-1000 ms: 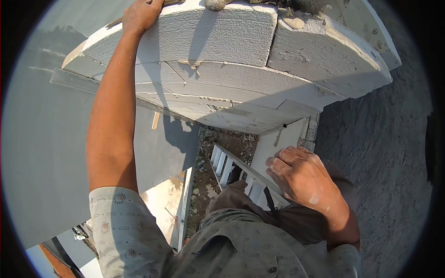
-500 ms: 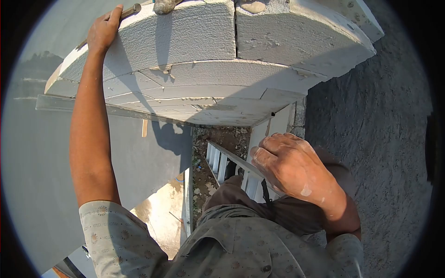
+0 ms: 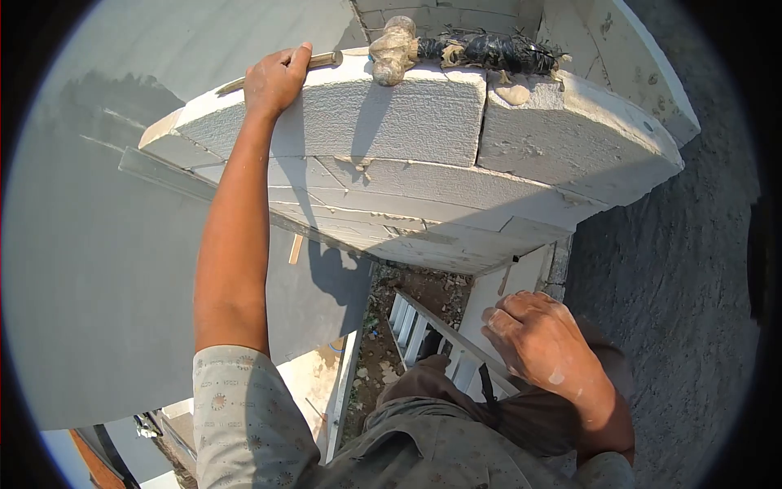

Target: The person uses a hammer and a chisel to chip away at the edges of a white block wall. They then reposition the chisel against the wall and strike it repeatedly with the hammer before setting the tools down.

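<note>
My left hand (image 3: 276, 85) rests on the top edge of a white block wall (image 3: 383, 114). Its fingers are wrapped round a short rod that looks like a chisel (image 3: 324, 59), whose rounded end sticks out past the thumb. To the right of that hand, a hammer (image 3: 394, 50) lies on the wall top, its head crusted with pale material and its handle wrapped in black. Near my lap, my right hand (image 3: 544, 338) is loosely closed in the air, with nothing showing in it. Its inner side is hidden.
Below me a metal ladder (image 3: 410, 330) stands over rubble ground (image 3: 366, 371). A smooth grey surface (image 3: 106, 301) spreads on the left, a rough dark wall (image 3: 652, 326) on the right. A pale lump (image 3: 512, 94) sits beside the hammer handle on the wall.
My view has shifted, so the wall and both hands appear farther right and lower. The whole hammer now shows. The left hand keeps its hold on the chisel; the right hand stays closed.
</note>
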Available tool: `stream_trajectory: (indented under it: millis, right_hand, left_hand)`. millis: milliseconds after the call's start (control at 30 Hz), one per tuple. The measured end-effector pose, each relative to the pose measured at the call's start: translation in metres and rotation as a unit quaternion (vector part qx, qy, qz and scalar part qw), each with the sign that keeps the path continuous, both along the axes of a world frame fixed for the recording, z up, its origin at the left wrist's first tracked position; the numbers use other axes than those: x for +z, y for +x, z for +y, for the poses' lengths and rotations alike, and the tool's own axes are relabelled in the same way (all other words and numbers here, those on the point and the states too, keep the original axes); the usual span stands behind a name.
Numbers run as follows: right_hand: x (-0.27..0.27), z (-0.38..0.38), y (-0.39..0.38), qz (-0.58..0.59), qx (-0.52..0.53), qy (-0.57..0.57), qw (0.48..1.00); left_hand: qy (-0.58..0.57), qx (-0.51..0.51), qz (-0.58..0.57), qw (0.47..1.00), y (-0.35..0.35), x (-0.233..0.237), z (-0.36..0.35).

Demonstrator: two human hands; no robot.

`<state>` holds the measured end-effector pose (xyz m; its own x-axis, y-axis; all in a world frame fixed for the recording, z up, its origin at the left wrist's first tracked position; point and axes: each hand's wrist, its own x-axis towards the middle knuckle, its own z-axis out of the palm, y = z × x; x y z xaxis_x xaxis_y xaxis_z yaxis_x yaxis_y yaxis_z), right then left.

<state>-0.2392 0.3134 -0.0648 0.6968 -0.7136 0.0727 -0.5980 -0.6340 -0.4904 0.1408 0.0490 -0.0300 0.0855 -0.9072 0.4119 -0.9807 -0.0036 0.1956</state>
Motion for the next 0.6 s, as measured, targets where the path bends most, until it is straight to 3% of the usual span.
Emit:
stream_trajectory:
  millis: [33,100,600]
  right_hand:
    - [0.0,-0.001,0.0,-0.006,0.007,-0.001,1.0]
    - [0.003,0.0,0.002,-0.019,0.009,-0.017,1.0]
    - [-0.002,0.001,-0.001,-0.008,-0.003,-0.015,1.0]
  left_hand:
    - [-0.07,-0.026,0.014,0.997,0.003,-0.007,-0.002]
    - [-0.075,-0.028,-0.002,0.997,0.003,-0.005,-0.001]
    - [-0.035,-0.028,-0.019,0.999,0.001,0.005,0.009]
